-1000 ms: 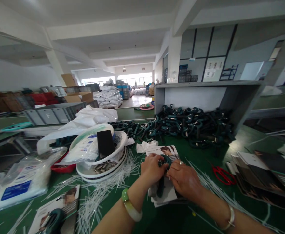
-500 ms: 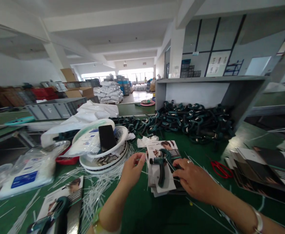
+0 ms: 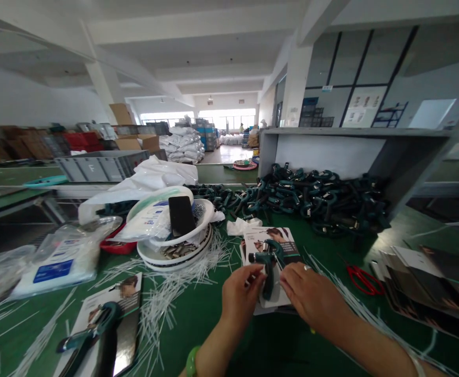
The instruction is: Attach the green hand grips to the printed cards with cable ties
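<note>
Closest to the near edge of the green bench (image 3: 221, 335), the left hand (image 3: 240, 299) and right hand (image 3: 312, 298) meet over a printed card (image 3: 280, 262) lying on a small stack of cards. A teal hand gripper (image 3: 269, 267) rests on that card. The left hand's grip is pinched at the card's lower left edge beside the tool's handle; the right hand lies on the card's right side, fingers curled, though whether it pinches anything cannot be told. By the look of it the tool is placed on the card but its fastening is not finished. At the near left corner a finished card with tool (image 3: 96, 330) lies flat. White ties (image 3: 174, 293) are scattered across the middle, red scissors (image 3: 361, 280) to the right. Farther back stand stacked bowls (image 3: 174, 246), then a large pile of grippers (image 3: 319, 199) awaiting cards
</note>
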Tool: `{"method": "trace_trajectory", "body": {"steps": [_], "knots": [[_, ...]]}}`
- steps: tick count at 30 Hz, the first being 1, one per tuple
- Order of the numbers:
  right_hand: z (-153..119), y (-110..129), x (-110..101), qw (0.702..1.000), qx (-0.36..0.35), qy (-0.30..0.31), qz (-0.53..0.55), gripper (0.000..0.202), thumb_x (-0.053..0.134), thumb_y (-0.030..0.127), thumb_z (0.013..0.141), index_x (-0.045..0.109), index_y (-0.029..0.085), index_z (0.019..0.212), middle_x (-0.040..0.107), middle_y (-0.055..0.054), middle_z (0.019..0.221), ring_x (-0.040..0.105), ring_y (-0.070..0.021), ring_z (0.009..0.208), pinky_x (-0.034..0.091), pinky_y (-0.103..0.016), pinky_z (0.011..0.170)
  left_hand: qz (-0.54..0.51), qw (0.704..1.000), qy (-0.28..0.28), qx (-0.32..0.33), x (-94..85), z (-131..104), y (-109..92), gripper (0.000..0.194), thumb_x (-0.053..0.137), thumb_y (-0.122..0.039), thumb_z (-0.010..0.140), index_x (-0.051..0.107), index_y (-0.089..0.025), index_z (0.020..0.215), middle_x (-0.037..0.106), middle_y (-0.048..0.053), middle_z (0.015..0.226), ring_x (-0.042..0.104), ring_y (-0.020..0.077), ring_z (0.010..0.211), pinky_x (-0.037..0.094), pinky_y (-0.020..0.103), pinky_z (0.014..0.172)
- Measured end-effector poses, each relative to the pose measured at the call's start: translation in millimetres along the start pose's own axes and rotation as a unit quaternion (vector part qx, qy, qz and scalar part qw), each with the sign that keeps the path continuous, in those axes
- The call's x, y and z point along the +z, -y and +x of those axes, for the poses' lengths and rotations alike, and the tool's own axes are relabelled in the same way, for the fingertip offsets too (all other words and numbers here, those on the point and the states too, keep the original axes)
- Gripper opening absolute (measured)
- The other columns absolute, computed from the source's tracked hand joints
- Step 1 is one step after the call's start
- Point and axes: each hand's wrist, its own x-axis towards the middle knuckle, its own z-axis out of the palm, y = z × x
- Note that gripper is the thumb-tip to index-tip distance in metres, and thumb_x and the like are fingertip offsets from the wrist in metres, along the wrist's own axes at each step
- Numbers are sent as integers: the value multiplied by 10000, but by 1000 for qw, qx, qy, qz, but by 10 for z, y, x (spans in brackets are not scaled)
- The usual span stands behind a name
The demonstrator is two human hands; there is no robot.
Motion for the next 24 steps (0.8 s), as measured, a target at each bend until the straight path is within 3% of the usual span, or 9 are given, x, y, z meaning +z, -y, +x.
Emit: {"method": "trace_trajectory", "body": {"steps": [5, 9, 13, 24], "knots": [[43, -10, 207, 979, 77, -72, 172, 153, 475, 283, 872, 602, 199, 859, 630, -40, 783, 586, -174, 727, 457, -295, 657, 70, 990, -10, 125, -8, 2, -27, 143, 547, -186, 824, 676, -212, 881, 682, 19, 800, 616, 123, 714, 462, 211, 642], [59, -18, 306, 940, 161, -103, 284, 234, 557, 318, 817, 584, 207, 1021, 670, -29, 845, 617, -178, 780, 473, -316, 730, 71, 984, -14, 160, -30, -2, 2, 205, 514, -160, 840, 666, -220, 964, 674, 28, 813, 617, 114, 702, 465, 196, 623], [86, -20, 287, 922, 201, -68, 325, 317, 568, 329, 787, 557, 207, 1079, 689, -13, 814, 625, -194, 778, 464, -342, 742, 61, 983, -17, 171, -18, -14, 27, 206, 506, -169, 851, 667, -211, 972, 662, 36, 789, 607, 109, 684, 468, 192, 620], [170, -56, 152, 899, 200, 23, 389, 327, 557, 357, 769, 561, 181, 1045, 671, -13, 781, 581, -155, 636, 435, -287, 619, 35, 985, -19, 167, -6, -19, 37, 182, 518, -161, 848, 673, -203, 934, 661, 32, 784, 604, 99, 684, 463, 181, 623]]}}
